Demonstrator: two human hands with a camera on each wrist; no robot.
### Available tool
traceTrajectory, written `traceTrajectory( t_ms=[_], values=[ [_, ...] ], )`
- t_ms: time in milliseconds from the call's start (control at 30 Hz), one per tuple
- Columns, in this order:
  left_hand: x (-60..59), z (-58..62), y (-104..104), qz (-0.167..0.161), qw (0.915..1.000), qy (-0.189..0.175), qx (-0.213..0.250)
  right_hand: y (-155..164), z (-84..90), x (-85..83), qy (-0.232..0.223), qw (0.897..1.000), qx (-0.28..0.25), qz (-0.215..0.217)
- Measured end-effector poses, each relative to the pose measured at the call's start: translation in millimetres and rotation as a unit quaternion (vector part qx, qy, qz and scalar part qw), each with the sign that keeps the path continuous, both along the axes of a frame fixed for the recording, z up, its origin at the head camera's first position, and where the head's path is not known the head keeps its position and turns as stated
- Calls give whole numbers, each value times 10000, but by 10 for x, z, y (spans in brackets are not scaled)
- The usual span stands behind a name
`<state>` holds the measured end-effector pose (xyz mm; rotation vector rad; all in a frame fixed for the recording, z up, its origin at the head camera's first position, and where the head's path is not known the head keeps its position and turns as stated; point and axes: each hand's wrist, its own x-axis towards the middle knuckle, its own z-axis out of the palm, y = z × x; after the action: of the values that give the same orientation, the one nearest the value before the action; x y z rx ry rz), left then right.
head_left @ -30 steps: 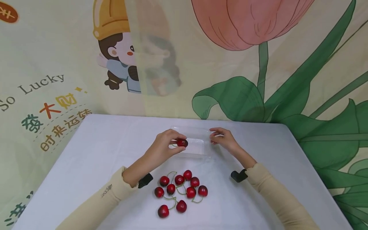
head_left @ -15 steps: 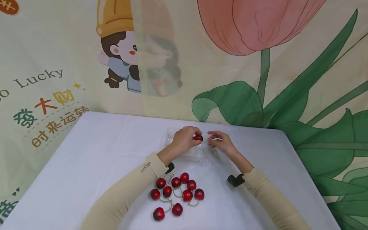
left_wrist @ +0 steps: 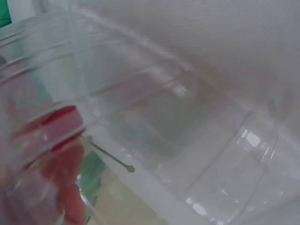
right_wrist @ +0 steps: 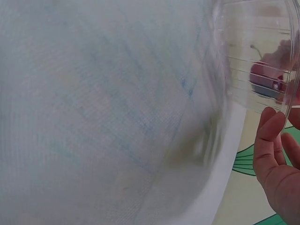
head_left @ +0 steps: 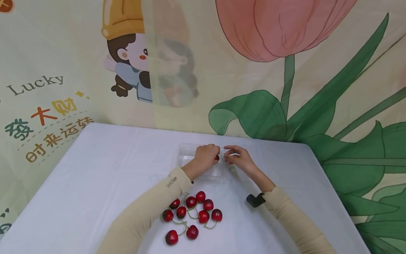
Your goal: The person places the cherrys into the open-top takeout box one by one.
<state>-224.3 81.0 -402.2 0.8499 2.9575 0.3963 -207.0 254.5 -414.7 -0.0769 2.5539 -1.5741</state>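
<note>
A clear plastic tray (head_left: pixel 185 157) lies on the white table (head_left: pixel 95 176) near its far edge. My left hand (head_left: pixel 214 154) reaches over the tray's right part and pinches a red cherry (head_left: pixel 217 158), mostly hidden by the fingers. In the left wrist view the cherry (left_wrist: pixel 61 127) is a red blur behind the tray wall (left_wrist: pixel 187 117), its thin stem (left_wrist: pixel 112 159) sticking out. My right hand (head_left: pixel 229 157) grips the tray's right rim with curled fingers. The right wrist view shows its fingers (right_wrist: pixel 272 154) beside the rim (right_wrist: pixel 253 61), the cherry (right_wrist: pixel 265 77) visible through the plastic.
Several loose red cherries (head_left: pixel 193 211) with green stems lie in a cluster near me, between my forearms. A printed backdrop (head_left: pixel 269 70) with a tulip and a cartoon figure rises right behind the table's far edge.
My left hand carried the cherry rightward across the tray and lower into it, until it sits close to the right hand. The right hand stayed on the tray's rim.
</note>
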Motion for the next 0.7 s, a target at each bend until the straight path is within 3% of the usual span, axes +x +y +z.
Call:
traceTrajectory(
  t_ms=[433, 700],
  values=[
    [7, -77, -38, -16, 9999, -118, -93, -57, -20, 22, -95, 9999, -88, 14],
    [75, -6, -92, -8, 9999, -49, 140, -49, -21, 20, -95, 9999, 2, -56]
  ],
)
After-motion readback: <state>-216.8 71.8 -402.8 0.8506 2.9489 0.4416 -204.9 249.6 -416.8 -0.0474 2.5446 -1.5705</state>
